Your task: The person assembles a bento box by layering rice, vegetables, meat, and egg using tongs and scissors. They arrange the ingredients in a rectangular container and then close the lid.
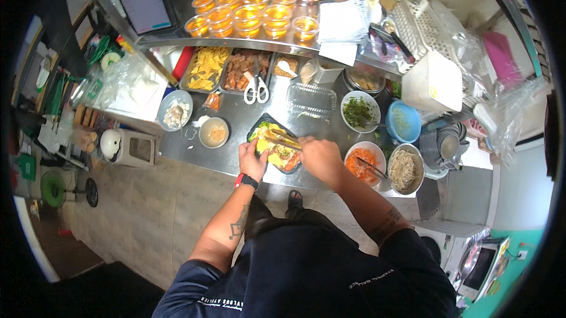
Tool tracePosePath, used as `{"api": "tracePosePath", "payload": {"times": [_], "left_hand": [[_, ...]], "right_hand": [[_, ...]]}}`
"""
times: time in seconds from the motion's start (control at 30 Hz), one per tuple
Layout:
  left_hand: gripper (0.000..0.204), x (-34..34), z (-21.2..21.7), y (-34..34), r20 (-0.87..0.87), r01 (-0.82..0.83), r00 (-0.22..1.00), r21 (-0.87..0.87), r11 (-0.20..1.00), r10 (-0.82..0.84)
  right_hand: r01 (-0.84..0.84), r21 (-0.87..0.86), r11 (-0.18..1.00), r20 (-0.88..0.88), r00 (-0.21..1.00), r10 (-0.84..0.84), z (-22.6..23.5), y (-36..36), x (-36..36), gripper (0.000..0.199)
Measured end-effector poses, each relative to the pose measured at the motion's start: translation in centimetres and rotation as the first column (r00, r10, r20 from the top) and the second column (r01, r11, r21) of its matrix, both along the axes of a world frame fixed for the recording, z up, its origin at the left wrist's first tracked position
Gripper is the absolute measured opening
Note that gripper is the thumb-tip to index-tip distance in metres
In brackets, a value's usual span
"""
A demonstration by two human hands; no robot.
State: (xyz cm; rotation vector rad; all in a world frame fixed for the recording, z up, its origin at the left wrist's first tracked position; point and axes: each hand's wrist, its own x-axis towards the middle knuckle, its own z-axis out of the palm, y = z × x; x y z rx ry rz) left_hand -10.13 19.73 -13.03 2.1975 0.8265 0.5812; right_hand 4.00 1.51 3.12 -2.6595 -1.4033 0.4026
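Observation:
A black takeaway tray (254,124) stands at the front of the steel counter, filled with yellow slices, greens and some orange-pink food. My left hand (252,163) grips its near left edge, thumb and fingers at the rim. From the right, my right hand (322,159) is closed around a pair of tongs (284,140), whose tips reach over the food. The part of the tongs inside my palm is hidden. Just behind the tray lies a clear plastic lid (311,101). White-handled scissors (256,92) rest by the meat pan.
Left stand a small bowl (214,133) of crumbs and a grey-blue bowl (175,110). To the right are bowls of herbs (358,111), shredded carrot (364,163) and bean sprouts (405,169). Behind, pans hold yellow slices (206,65) and meat (243,70), below a shelf of orange-filled cups (247,19).

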Motion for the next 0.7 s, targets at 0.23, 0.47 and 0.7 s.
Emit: {"api": "tracePosePath", "payload": {"times": [0.23,0.47,0.7], "left_hand": [[0.086,-0.9,1.2,-0.3,0.033,-0.087,0.995,-0.097,0.992,0.090],[0.081,-10.6,2.3,-2.1,-0.049,0.011,0.999,-0.121,0.993,-0.017],[0.060,-19.4,-0.5,-3.9,-0.230,-0.137,0.966,-0.066,0.988,0.118]], "right_hand": [[0.266,0.073,0.961,0.049,0.962,-0.270,2.6,-5.1,4.4,0.039],[0.136,0.512,0.848,0.636,0.603,-0.481,-4.8,-19.1,27.0,0.036],[-0.152,0.522,0.840,0.760,0.530,-0.376,-3.4,-14.9,32.3,0.034]]}}
